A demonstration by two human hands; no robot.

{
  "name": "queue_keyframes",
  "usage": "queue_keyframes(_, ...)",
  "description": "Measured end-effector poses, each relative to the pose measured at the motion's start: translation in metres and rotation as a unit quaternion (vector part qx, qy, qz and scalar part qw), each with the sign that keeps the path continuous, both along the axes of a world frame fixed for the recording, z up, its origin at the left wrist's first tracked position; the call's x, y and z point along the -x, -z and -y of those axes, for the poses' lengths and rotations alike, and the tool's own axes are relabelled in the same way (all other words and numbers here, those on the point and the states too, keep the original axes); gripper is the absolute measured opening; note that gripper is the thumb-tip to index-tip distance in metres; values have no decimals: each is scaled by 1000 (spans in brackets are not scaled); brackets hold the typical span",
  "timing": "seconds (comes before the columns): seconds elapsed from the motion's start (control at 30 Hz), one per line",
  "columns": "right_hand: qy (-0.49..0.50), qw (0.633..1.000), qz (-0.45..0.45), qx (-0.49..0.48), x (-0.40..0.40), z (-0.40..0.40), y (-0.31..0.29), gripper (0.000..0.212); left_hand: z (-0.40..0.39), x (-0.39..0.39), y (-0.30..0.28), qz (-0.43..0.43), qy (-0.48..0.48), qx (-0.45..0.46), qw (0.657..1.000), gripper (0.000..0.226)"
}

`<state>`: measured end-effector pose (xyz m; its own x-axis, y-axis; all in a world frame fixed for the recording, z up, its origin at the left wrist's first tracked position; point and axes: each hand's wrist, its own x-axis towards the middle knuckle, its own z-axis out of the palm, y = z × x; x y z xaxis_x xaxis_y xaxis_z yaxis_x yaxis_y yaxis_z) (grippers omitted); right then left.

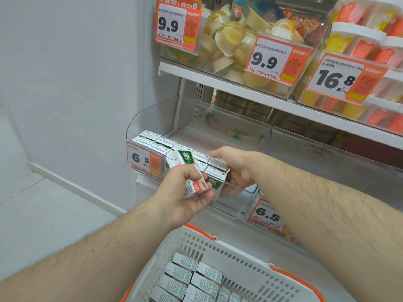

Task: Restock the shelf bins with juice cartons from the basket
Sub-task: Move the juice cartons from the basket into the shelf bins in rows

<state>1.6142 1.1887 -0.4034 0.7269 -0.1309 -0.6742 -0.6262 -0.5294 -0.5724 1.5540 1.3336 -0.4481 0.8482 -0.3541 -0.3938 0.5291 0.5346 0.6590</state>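
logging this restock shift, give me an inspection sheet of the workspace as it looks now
surface: white shelf carrying a clear bin, its right part unfilled.
job's things: juice cartons in rows at the bin's left; more cartons in the white basket below.
clutter: nothing seen.
grippers: left hand holds a tilted carton; right hand grips a carton at the bin's front.
cables: nothing seen.
surroundings: jelly cups above, price tags, grey wall.
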Motion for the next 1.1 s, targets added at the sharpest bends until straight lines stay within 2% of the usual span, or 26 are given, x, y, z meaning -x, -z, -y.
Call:
queue_keyframes(0.07, -21, 997, 38, 63, 2, -5, -11, 69, -2, 1, -5, 27, 12, 33, 999, 41)
queue_keyframes(0.1, -37, 986, 103, 123, 2, -7, -16, 71, -5, 2, -6, 47, 20, 43, 998, 49)
queue_keyframes(0.13, -49, 962, 195, 183, 6, -8, -24, 70, -7, 2, -8, 67, 31, 48, 996, 56)
queue_keyframes(0.17, -60, 933, 291, 205, 11, -9, -33, 64, -10, 3, -9, 88, 48, 49, 994, 61)
queue_keyframes(0.2, -68, 914, 358, 179, 19, -10, -44, 54, -11, 4, -10, 106, 69, 46, 991, 64)
queue_keyframes(0.23, -83, 909, 389, 127, 28, -11, -54, 41, -13, 5, -10, 121, 91, 37, 988, 62)
queue_keyframes(0.3, -129, 919, 370, 40, 54, -14, -68, 30, -15, 7, -12, 143, 128, -1, 981, 52)
queue_keyframes(0.37, -178, 928, 323, 59, 75, -16, -73, 35, -13, 9, -14, 165, 151, -45, 974, 44)
queue_keyframes(0.43, -220, 926, 288, 102, 87, -19, -70, 33, -11, 11, -15, 186, 162, -81, 966, 45)
queue_keyframes(0.53, -206, 930, 284, 108, 87, -20, -63, 27, -6, 12, -15, 207, 167, -107, 958, 50)
queue_keyframes(0.67, -193, 948, 244, 68, 88, -14, -74, 22, -2, 13, -16, 220, 160, -118, 955, 43)
queue_keyframes(0.8, -209, 941, 234, 126, 86, -21, -71, 23, -1, 11, -16, 233, 152, -145, 949, 39)
queue_keyframes(0.87, -157, 943, 254, 144, 79, -21, -66, 20, -1, 11, -18, 210, 138, -141, 958, 37)
queue_keyframes(1.0, -20, 921, 338, 192, 54, -5, -73, 26, -1, 2, -15, 37, 39, -86, 995, 43)
queue_keyframes(1.1, -37, 904, 307, 294, 40, -3, -80, 24, 3, 0, -8, -16, 48, -94, 994, 47)
